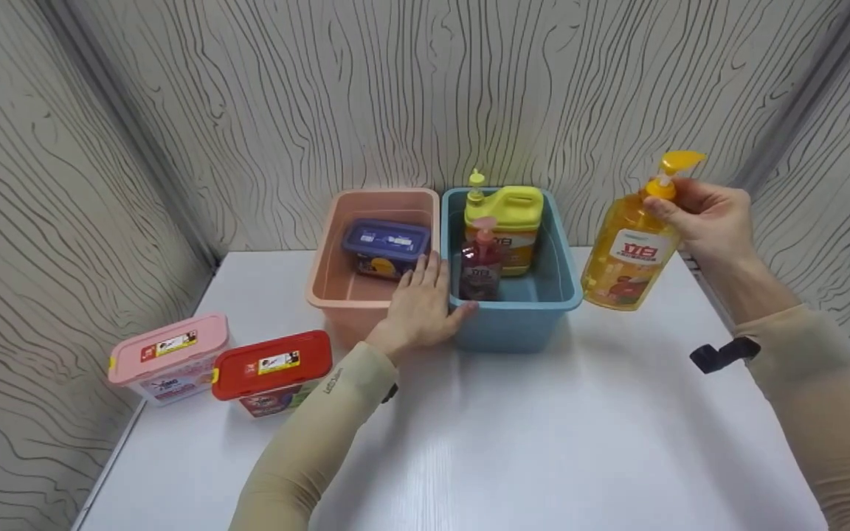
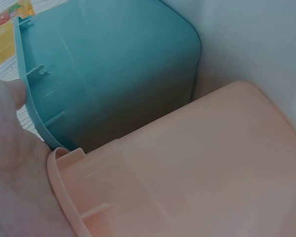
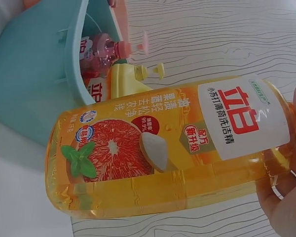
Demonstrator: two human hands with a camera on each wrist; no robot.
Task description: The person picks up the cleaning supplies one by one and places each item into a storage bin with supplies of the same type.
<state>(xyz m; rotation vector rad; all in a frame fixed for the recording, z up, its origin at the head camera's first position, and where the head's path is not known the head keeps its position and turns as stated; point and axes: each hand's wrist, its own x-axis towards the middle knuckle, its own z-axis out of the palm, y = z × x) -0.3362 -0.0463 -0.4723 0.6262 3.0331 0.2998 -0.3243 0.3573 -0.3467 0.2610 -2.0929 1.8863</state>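
Note:
My right hand (image 1: 713,217) grips an orange pump bottle of dish soap (image 1: 628,254) by its neck, just right of the blue bin (image 1: 510,324). The bottle tilts a little, and its grapefruit label faces the right wrist camera. My left hand (image 1: 421,306) lies with straight fingers over the adjoining rims of the pink bin (image 1: 355,313) and the blue bin, thumb at the blue bin's front rim. A yellow jug (image 1: 517,221) with a pump and a dark red pump bottle (image 1: 480,269) stand in the blue bin. The pink bin holds a dark blue lidded box (image 1: 388,240).
Left of the bins, a red-lidded box (image 1: 274,369) and a pink-lidded box (image 1: 170,354) sit side by side on the white table (image 1: 528,450). A wood-grain patterned wall (image 1: 395,88) rises right behind the bins.

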